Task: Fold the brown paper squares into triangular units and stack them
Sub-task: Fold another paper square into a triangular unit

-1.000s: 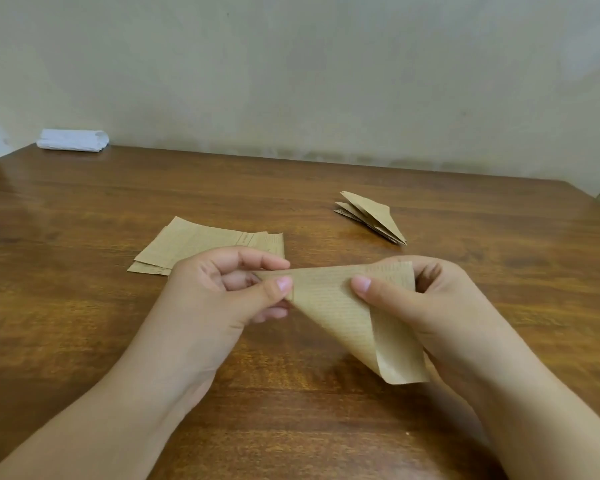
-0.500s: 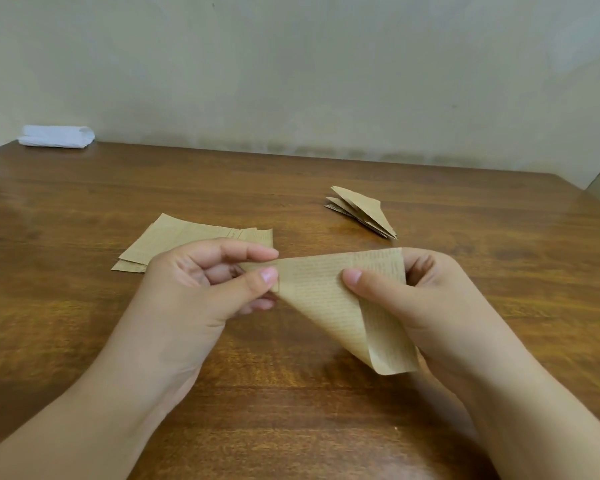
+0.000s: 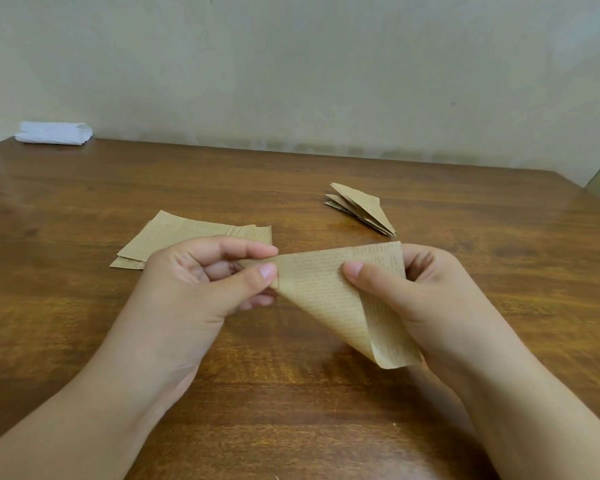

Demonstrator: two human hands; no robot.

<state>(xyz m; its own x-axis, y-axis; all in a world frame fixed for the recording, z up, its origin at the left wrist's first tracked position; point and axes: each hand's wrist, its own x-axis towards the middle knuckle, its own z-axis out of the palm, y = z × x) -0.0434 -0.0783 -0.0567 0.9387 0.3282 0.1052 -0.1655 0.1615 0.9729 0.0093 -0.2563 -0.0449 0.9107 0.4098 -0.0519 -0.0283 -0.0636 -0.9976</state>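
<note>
A person's two bare hands hold a sheet of brown paper (image 3: 329,289), printed with fine lines of text, above a wooden table (image 3: 291,410). The left hand (image 3: 194,289) pinches the sheet's left corner between thumb and curled forefinger, while the right hand (image 3: 426,292) grips the opposite side, thumb pressed on the near face and fingers curled behind the upper right corner. The sheet is bent over on itself into a rough triangle, its lower point hanging loose and rolled rather than creased, clear of the tabletop. Behind the left hand, a small pile of flat brown squares (image 3: 174,237) lies on the table, partly hidden by the knuckles. Farther back and to the right, well apart from the hands, sits a stack of folded triangular units (image 3: 361,207), their layers fanning slightly. A folded white cloth (image 3: 54,133) rests at the table's far left edge against a pale wall (image 3: 291,64)
</note>
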